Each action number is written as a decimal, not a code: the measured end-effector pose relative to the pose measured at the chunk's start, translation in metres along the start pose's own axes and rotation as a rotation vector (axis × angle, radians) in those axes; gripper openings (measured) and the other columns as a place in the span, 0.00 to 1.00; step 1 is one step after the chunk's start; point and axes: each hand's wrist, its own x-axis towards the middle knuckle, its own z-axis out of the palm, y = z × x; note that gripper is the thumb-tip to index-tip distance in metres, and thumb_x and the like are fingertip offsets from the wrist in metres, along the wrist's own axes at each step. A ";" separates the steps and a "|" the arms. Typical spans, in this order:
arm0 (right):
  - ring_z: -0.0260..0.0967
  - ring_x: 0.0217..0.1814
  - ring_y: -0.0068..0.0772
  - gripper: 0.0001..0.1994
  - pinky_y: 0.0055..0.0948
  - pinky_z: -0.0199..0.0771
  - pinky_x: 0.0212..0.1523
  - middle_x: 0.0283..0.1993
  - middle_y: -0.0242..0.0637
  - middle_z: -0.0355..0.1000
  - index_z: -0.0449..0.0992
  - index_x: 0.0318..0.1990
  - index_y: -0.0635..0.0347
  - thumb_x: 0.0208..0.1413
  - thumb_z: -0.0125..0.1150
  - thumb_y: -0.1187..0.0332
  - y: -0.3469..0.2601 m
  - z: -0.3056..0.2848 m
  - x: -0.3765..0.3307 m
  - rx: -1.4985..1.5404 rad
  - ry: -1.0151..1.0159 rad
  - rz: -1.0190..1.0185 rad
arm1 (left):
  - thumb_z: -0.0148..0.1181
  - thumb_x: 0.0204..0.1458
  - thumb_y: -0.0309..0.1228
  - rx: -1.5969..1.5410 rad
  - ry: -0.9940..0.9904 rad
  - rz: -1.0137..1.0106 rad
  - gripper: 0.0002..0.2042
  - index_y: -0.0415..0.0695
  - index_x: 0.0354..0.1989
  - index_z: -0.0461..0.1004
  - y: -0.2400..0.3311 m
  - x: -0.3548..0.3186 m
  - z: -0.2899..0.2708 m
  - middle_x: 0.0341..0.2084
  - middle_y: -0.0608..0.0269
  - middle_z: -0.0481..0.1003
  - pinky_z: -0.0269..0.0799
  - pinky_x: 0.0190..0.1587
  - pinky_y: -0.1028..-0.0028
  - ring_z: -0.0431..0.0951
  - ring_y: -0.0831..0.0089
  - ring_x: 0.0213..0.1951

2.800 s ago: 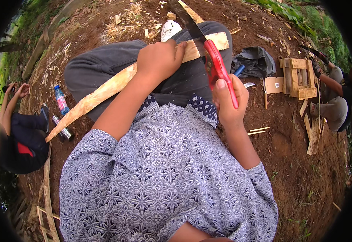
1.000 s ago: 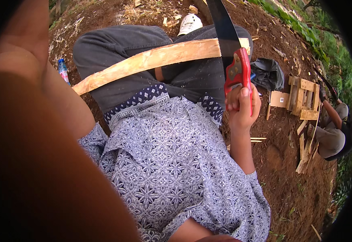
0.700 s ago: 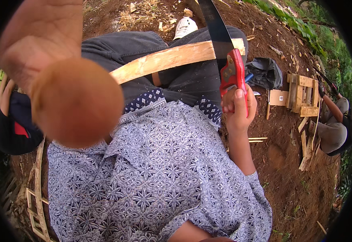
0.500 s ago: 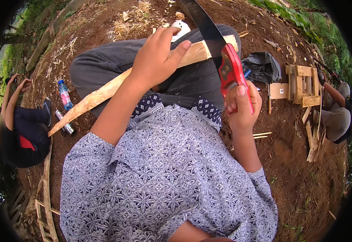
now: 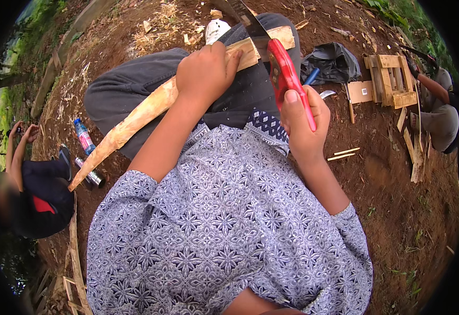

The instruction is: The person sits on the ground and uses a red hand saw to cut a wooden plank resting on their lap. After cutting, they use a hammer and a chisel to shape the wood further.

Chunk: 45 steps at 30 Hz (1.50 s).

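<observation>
Outdoors, daylight, no walls. Bare reddish-brown dirt ground (image 5: 397,199), wood chips and dry straw scattered up top. Grass strip (image 5: 24,47) along left edge, more green top right. Small wooden crate (image 5: 389,79) on dirt at right, loose slats beside it. Dark bag (image 5: 334,60) nearby. Plastic bottle (image 5: 84,135) lying left.

Saw blade (image 5: 248,21) cut off by the top edge just beyond the red handle (image 5: 287,79). Strip of wood (image 5: 150,107) covered under the left hand (image 5: 205,71). Behind the right hand (image 5: 303,123), a bluish object (image 5: 311,76), perhaps a pen, too small to identify.
</observation>
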 end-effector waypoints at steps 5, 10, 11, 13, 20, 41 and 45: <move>0.54 0.26 0.08 0.15 0.18 0.53 0.26 0.24 0.18 0.62 0.73 0.31 0.59 0.69 0.61 0.60 0.007 -0.004 0.000 -0.020 -0.004 -0.021 | 0.52 0.65 0.50 0.015 0.036 0.047 0.23 0.42 0.27 0.72 -0.001 0.000 -0.001 0.23 0.46 0.78 0.74 0.30 0.52 0.81 0.45 0.29; 0.54 0.27 0.09 0.16 0.19 0.53 0.26 0.23 0.19 0.61 0.72 0.30 0.59 0.68 0.60 0.59 0.017 -0.002 0.001 0.027 0.026 -0.052 | 0.48 0.66 0.52 -0.010 -0.124 -0.059 0.24 0.41 0.29 0.73 0.000 0.006 -0.005 0.24 0.44 0.79 0.74 0.33 0.48 0.81 0.43 0.30; 0.54 0.26 0.10 0.17 0.20 0.53 0.26 0.23 0.20 0.60 0.71 0.29 0.59 0.68 0.60 0.59 0.020 -0.001 0.002 0.029 0.029 -0.062 | 0.48 0.66 0.52 -0.003 -0.118 -0.055 0.25 0.41 0.29 0.74 -0.001 0.007 -0.005 0.24 0.44 0.79 0.75 0.32 0.49 0.81 0.43 0.30; 0.54 0.26 0.11 0.17 0.21 0.53 0.26 0.23 0.21 0.60 0.71 0.29 0.59 0.68 0.61 0.59 0.026 -0.003 0.004 -0.018 0.021 -0.078 | 0.48 0.66 0.52 0.013 -0.106 -0.044 0.26 0.41 0.28 0.77 -0.003 0.008 -0.003 0.23 0.44 0.80 0.77 0.31 0.50 0.82 0.44 0.29; 0.53 0.26 0.12 0.18 0.23 0.53 0.25 0.22 0.22 0.60 0.70 0.28 0.60 0.67 0.61 0.59 0.037 -0.012 0.007 -0.038 -0.025 -0.090 | 0.43 0.67 0.51 -0.011 -0.221 -0.099 0.26 0.41 0.32 0.77 -0.004 0.013 -0.003 0.26 0.39 0.79 0.74 0.37 0.46 0.80 0.38 0.34; 0.67 0.23 0.25 0.30 0.29 0.66 0.27 0.23 0.32 0.70 0.75 0.31 0.64 0.58 0.59 0.38 -0.018 -0.135 -0.132 -0.245 -0.010 0.172 | 0.43 0.68 0.51 -0.095 -0.280 -0.151 0.26 0.41 0.30 0.76 -0.010 0.016 -0.009 0.27 0.39 0.79 0.72 0.38 0.46 0.79 0.37 0.34; 0.65 0.24 0.22 0.26 0.26 0.63 0.26 0.23 0.31 0.67 0.73 0.33 0.63 0.61 0.60 0.44 -0.002 -0.100 -0.096 -0.118 -0.036 0.058 | 0.42 0.68 0.51 -0.053 -0.254 -0.119 0.26 0.41 0.30 0.76 -0.006 0.017 -0.008 0.27 0.40 0.79 0.73 0.37 0.46 0.79 0.37 0.34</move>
